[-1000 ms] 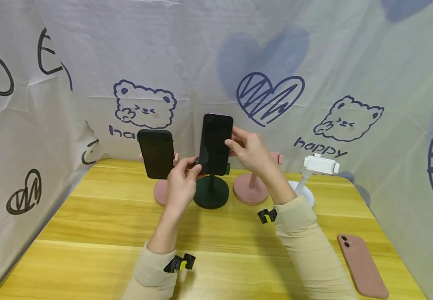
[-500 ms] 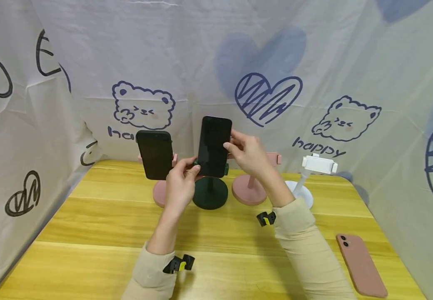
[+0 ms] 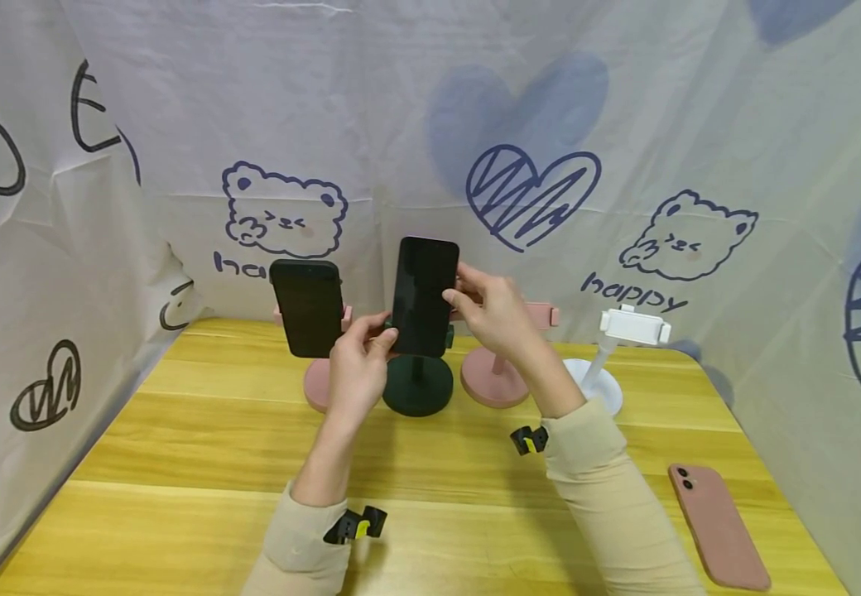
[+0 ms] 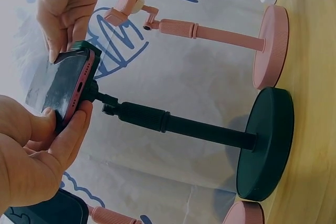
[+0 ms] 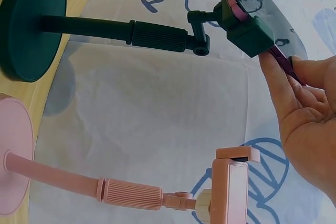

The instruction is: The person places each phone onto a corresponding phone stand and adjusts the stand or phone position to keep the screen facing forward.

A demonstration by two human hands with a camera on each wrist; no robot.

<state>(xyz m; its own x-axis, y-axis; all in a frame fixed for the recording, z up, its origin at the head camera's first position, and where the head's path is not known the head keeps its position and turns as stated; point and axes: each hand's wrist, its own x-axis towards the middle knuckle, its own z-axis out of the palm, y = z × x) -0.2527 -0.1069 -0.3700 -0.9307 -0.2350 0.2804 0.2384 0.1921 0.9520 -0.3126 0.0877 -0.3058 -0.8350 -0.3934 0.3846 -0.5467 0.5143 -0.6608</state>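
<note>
A smartphone (image 3: pixel 426 296) with a dark screen and a pink edge stands upright in the clamp of a dark green phone stand (image 3: pixel 419 393). My left hand (image 3: pixel 358 368) grips its lower left side, thumb on the front edge and fingers behind at the clamp. Higher up, my right hand (image 3: pixel 496 310) pinches the right edge between thumb and fingers. The left wrist view shows the phone's bottom edge and the green clamp (image 4: pixel 94 59) around its side. From the right wrist, the green clamp block (image 5: pixel 252 36) sits close beside my right fingertips (image 5: pixel 272 80).
Left of the green stand, a pink stand holds another dark phone (image 3: pixel 307 308). To the right are a pink stand (image 3: pixel 496 379) with no phone and a white stand (image 3: pixel 634 326). A pink phone (image 3: pixel 719 526) lies back up on the wooden table (image 3: pixel 199 497) at right.
The phone has slid down a little in the green stand's clamp, and my right hand has lowered with it. My left hand has stayed about in place.
</note>
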